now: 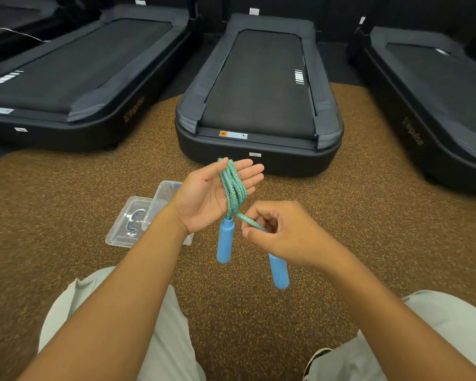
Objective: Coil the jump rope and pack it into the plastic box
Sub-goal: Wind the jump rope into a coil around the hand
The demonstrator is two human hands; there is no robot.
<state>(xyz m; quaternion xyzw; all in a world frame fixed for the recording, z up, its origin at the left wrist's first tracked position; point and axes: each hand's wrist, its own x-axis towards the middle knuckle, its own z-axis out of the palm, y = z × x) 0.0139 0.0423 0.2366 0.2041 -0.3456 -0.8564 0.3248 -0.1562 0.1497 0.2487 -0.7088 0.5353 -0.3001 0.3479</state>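
The jump rope (233, 188) is a blue-and-green braided cord with two blue handles. Several loops of it lie across the palm of my left hand (212, 192), which is held up with its fingers spread. One handle (225, 240) hangs straight down below that palm. My right hand (283, 232) pinches the cord close to the other handle (278, 270), which dangles under it. The clear plastic box (166, 189) stands on the floor behind my left forearm, partly hidden, with its clear lid (129, 224) lying flat beside it.
Brown speckled rubber floor (368, 215) spreads all around. Three dark treadmills stand ahead, the middle one (259, 100) closest, just beyond my hands. My knees in light trousers (162, 339) fill the bottom of the view, with one shoe (315, 358) showing.
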